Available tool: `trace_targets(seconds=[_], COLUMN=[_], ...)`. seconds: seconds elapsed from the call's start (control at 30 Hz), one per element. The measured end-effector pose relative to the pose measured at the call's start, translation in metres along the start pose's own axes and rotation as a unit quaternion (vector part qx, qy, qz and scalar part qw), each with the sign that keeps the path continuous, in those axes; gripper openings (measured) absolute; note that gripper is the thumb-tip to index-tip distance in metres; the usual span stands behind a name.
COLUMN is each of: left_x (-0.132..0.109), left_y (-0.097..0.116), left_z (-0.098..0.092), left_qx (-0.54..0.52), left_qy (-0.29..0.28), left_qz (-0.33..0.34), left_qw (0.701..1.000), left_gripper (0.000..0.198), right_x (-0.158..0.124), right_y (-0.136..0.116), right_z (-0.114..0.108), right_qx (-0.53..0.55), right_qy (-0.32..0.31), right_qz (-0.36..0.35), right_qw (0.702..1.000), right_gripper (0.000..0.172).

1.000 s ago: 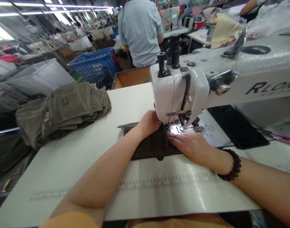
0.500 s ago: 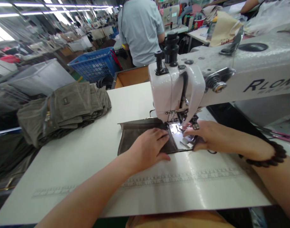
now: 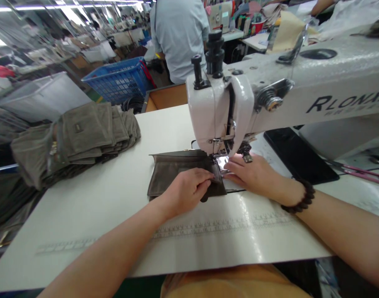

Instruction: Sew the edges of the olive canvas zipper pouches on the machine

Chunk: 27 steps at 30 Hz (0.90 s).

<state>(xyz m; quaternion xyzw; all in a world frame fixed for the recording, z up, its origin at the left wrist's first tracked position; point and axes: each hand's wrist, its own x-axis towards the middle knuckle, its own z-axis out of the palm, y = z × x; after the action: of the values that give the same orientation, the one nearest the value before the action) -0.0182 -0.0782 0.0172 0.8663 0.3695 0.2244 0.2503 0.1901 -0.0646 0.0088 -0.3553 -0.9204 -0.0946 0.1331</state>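
Left hand (image 3: 185, 191), fingers curled, pinching flat coarse dark fabric panel (image 3: 169, 173); right hand (image 3: 254, 176), fingers flat together.

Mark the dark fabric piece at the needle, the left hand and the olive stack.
dark fabric piece (image 3: 166, 174): head view, its bare left half.
left hand (image 3: 186, 191): head view, the back of it.
olive stack (image 3: 83, 129): head view, the top folded piece.

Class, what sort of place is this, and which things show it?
Probably a sewing factory: an industrial sewing machine with a dark fabric piece at its needle, a stack of olive pieces, and a second machine beyond a co-worker.
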Motion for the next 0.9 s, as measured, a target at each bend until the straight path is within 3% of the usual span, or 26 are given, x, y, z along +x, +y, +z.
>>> trace_targets(seconds=[0.1, 0.2, 0.37, 0.57, 0.7, 0.9], left_x=[0.002, 0.002, -0.006, -0.013, -0.011, -0.008], left_y=[0.001, 0.003, 0.004, 0.003, 0.004, 0.007], left_z=[-0.004, -0.006, 0.007, 0.025, 0.027, 0.025], left_qx=[-0.034, -0.037, 0.029, 0.093, 0.14, 0.171], left_qy=[0.013, 0.025, 0.06, 0.086, 0.093, 0.081], left_qz=[-0.033, -0.035, 0.058, 0.127, 0.172, 0.192], left_qw=[0.999, 0.998, 0.996, 0.984, 0.971, 0.963], left_gripper=[0.024, 0.024, 0.02, 0.018, 0.016, 0.016], right_x=[-0.008, -0.012, -0.014, -0.019, -0.023, -0.025], right_y=[-0.004, -0.012, -0.021, -0.017, -0.013, -0.011], right_z=[-0.009, -0.011, -0.005, 0.002, 0.001, 0.0], right_qx=[0.038, 0.027, 0.038, 0.051, 0.069, 0.08], right_qy=[0.014, 0.049, 0.057, -0.03, -0.078, -0.092], right_qz=[-0.15, -0.203, -0.188, -0.163, -0.182, -0.188], right_qw=[0.988, 0.977, 0.98, 0.985, 0.978, 0.975], right_gripper=[0.021, 0.024, 0.023, 0.024, 0.021, 0.019])
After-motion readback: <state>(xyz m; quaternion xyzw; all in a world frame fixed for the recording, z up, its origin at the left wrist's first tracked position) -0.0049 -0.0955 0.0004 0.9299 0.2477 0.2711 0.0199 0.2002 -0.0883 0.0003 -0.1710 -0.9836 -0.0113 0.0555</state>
